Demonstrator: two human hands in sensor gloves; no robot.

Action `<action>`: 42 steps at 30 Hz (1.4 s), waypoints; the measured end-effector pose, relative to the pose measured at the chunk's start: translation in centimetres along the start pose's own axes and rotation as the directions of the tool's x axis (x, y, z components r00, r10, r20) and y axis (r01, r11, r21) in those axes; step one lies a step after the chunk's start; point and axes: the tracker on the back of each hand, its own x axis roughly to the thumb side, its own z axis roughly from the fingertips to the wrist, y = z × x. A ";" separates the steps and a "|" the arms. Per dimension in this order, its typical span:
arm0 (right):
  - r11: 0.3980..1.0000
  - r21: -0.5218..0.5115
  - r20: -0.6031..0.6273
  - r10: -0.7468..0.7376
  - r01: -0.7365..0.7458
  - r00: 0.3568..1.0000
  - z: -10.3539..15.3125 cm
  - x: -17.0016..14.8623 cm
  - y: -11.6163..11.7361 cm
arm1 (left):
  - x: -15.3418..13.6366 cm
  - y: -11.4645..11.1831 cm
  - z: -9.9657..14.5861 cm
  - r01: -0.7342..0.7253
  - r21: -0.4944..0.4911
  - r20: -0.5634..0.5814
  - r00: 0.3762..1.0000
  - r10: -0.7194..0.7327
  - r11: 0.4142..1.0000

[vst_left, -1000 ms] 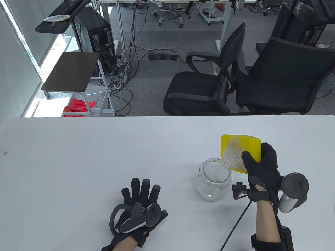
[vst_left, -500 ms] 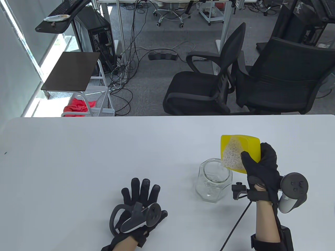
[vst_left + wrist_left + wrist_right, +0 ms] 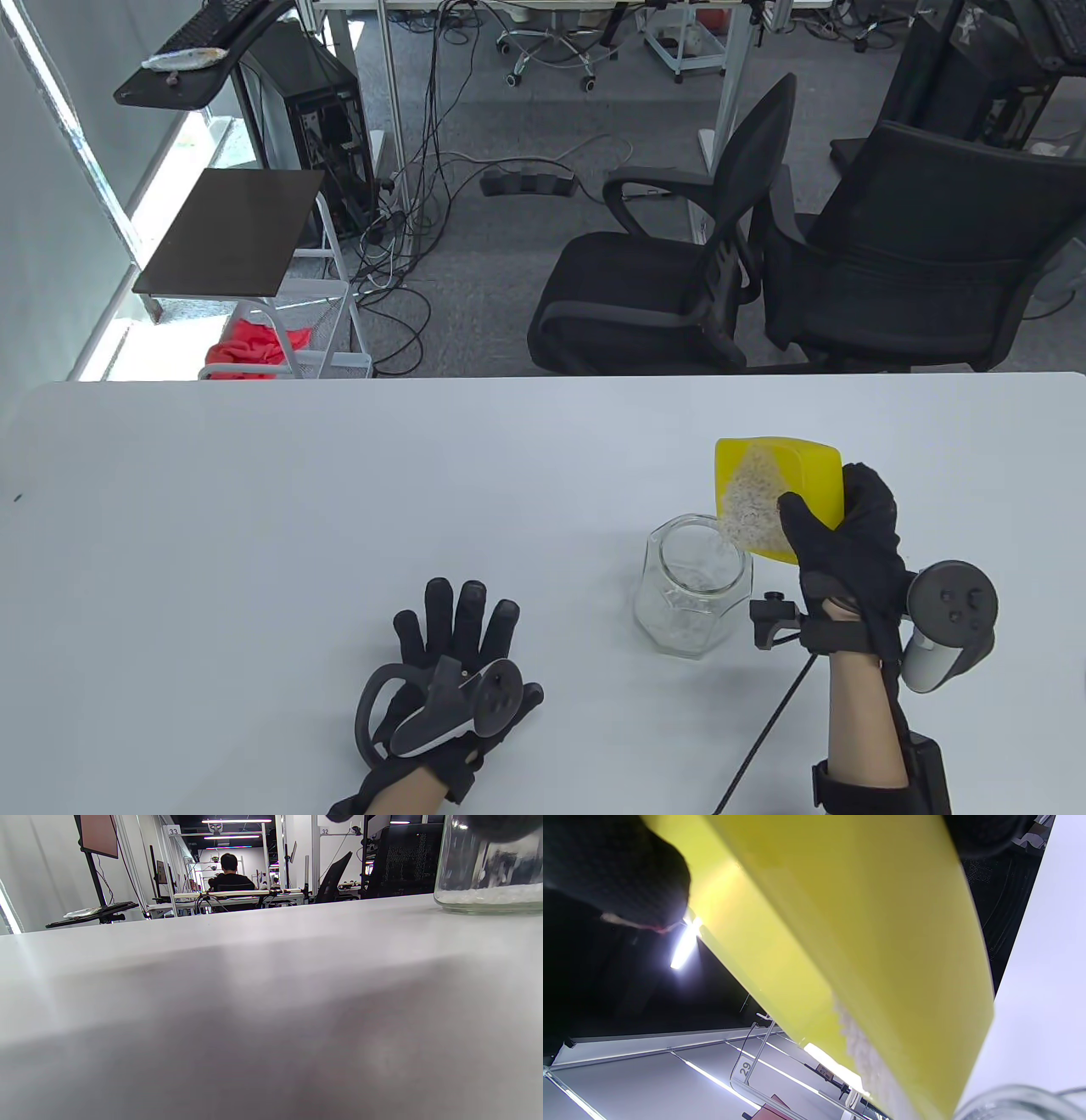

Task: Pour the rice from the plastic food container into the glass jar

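Left hand [image 3: 450,671] lies flat on the tabletop [image 3: 254,526], fingers spread and holding nothing, well left of the jar [image 3: 691,594]. The right hand [image 3: 844,543] grips the yellow container [image 3: 806,475], tipped with its low corner over the jar's mouth. Rice [image 3: 751,501] crowds that corner, but the stream itself is hard to make out.
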 end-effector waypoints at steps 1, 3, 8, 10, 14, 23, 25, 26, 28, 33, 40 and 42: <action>1.000 0.000 0.001 0.001 -0.001 1.000 0.0 0.0 0.0 | 0.0 0.0 0.0 -0.001 0.000 0.000 1.000 0.001 1.000; 1.000 0.001 0.002 0.003 -0.003 1.000 0.0 0.0 0.0 | 0.0 0.0 0.0 0.000 -0.001 -0.001 1.000 0.000 1.000; 1.000 0.003 0.006 0.011 -0.011 1.000 0.0 0.1 0.1 | 0.0 0.0 0.0 -0.001 0.000 -0.002 1.000 0.001 1.000; 1.000 0.003 0.009 0.022 -0.022 1.000 0.0 0.1 0.1 | 0.0 0.0 0.0 0.000 -0.001 -0.003 1.000 0.000 1.000; 1.000 0.002 0.011 0.020 -0.020 1.000 0.0 0.1 0.1 | 0.0 0.0 0.0 -0.002 -0.003 -0.005 1.000 0.002 1.000; 1.000 0.003 0.018 0.027 -0.027 0.999 0.1 0.3 0.2 | -0.1 0.0 0.0 -0.006 -0.005 -0.008 1.000 0.006 1.000; 1.000 0.002 0.022 0.031 -0.031 0.999 0.1 0.3 0.2 | -0.1 0.0 0.0 -0.006 -0.005 -0.008 1.000 0.006 1.000; 0.999 0.002 0.023 0.032 -0.032 0.999 0.1 0.3 0.2 | -0.1 0.0 0.0 -0.007 -0.005 -0.008 1.000 0.007 1.000; 0.999 0.002 0.024 0.032 -0.032 0.999 0.1 0.3 0.2 | -0.1 0.0 0.0 -0.012 -0.006 -0.009 1.000 0.012 1.000; 0.999 -0.004 0.026 0.039 -0.039 0.999 0.2 0.5 0.2 | -0.1 -0.1 0.0 -0.014 -0.010 -0.010 1.000 0.014 1.000; 0.999 -0.006 0.031 0.036 -0.035 0.999 0.2 0.6 0.2 | -0.1 -0.1 0.0 -0.014 -0.013 -0.012 1.000 0.014 1.000; 0.999 -0.006 0.036 0.034 -0.034 0.999 0.2 0.7 0.2 | -0.1 -0.1 0.0 -0.014 -0.015 -0.012 1.000 0.014 1.000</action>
